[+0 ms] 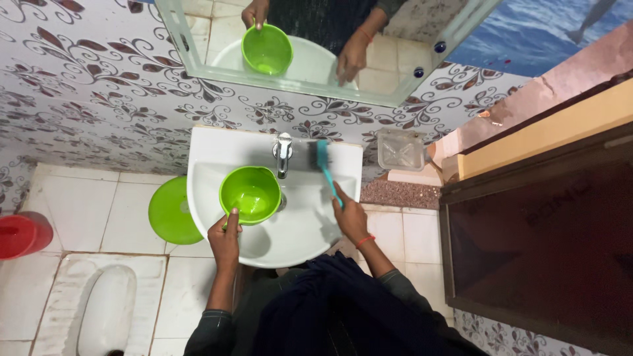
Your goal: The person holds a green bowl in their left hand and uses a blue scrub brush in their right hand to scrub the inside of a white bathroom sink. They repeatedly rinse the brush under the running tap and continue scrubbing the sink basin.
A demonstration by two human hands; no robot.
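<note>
My left hand (225, 238) grips the handle of a bright green plastic mug (250, 194), held over the bowl of a white wash basin (211, 191). My right hand (349, 216) holds a teal-handled scrub brush (324, 166); its bristle head rests on the basin's back ledge, right of the chrome tap (283, 153). The mug looks empty inside.
A mirror (316, 66) above the basin reflects both hands and the mug. A clear soap dish (400, 149) hangs on the patterned wall to the right. A green bucket lid (173, 211) and red bucket (23, 234) stand left; a squat toilet (105, 306) lies below. A dark door (541, 237) stands right.
</note>
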